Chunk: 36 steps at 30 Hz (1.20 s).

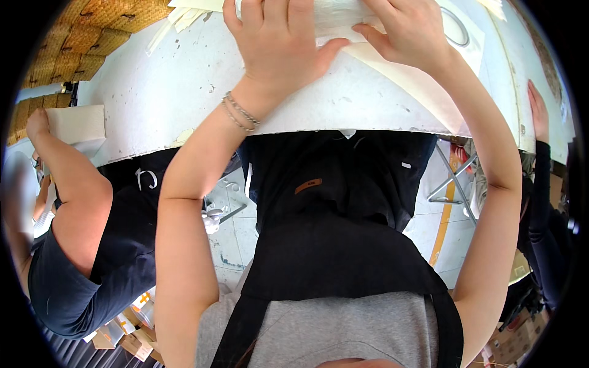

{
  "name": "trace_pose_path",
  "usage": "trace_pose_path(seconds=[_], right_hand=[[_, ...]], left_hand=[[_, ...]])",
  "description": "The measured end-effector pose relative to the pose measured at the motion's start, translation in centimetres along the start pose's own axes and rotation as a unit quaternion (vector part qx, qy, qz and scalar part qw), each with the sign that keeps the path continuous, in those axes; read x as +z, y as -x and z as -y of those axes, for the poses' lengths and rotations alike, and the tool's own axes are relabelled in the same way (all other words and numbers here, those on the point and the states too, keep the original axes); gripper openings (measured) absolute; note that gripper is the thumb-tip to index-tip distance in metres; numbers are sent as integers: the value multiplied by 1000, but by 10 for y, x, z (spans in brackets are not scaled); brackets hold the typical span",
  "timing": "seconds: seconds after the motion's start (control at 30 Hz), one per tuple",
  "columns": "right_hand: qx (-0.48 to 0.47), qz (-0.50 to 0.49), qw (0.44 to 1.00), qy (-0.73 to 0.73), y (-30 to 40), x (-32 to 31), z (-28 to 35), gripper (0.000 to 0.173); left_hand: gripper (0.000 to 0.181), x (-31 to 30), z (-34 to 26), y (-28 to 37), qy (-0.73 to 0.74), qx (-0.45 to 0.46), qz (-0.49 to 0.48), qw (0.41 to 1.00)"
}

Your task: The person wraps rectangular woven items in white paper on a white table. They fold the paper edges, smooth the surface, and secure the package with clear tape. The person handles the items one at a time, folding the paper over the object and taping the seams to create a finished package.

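My left hand (278,43) lies palm down at the far part of the white table, its fingers spread and thumb stretched to the right. Its fingertips are cut off by the picture's upper edge. A piece of translucent, shiny plastic film (339,19) lies between my hands, and the left fingers rest over its left part. At the film's right side is my right hand (409,30), thumb and forefinger apart, with the other fingertips out of view. A cream sheet (409,80) extends below the film, partly under my right forearm.
A grey ring-shaped outline (455,27) shows right of my right hand. Cream strips (186,16) and woven baskets (69,39) are at upper left. One person's hand (37,123) holds a cream sheet (78,123); another person's hand (538,110) touches the table (152,101) at right.
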State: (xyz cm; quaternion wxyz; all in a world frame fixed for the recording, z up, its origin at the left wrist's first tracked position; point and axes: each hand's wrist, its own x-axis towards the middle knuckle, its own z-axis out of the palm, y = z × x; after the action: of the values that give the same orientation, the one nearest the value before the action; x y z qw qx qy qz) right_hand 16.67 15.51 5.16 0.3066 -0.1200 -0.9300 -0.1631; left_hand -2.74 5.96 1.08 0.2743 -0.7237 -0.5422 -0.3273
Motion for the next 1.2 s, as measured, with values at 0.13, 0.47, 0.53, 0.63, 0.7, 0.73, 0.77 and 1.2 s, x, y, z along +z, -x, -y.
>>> trace_pose_path(seconds=[0.13, 0.47, 0.53, 0.63, 0.7, 0.73, 0.77, 1.2], right_hand=[[4, -25, 1000, -4, 4, 9, 1, 75], [-1, 47, 999, 9, 3, -4, 0, 75], [-2, 57, 998, 15, 3, -7, 0, 76], [2, 60, 998, 1, 5, -6, -2, 77], [3, 79, 997, -14, 5, -7, -5, 78], [-3, 87, 996, -4, 4, -9, -6, 78], [-9, 94, 996, 5, 3, -10, -7, 78], [49, 9, 999, -21, 2, 8, -2, 73]], left_hand=[[92, 12, -4, -2, -46, -15, -50, 998], [80, -2, 13, -1, 12, 57, -45, 997], [82, 0, 18, 1, -4, 92, -53, 994], [88, -1, 22, -3, -17, 109, -23, 994], [92, -19, 25, -6, 16, 82, 73, 994], [93, -24, 33, -5, 67, 66, 82, 992], [95, -27, 42, -2, 117, 49, 91, 988], [108, 66, 190, -101, 452, -201, 181, 850]])
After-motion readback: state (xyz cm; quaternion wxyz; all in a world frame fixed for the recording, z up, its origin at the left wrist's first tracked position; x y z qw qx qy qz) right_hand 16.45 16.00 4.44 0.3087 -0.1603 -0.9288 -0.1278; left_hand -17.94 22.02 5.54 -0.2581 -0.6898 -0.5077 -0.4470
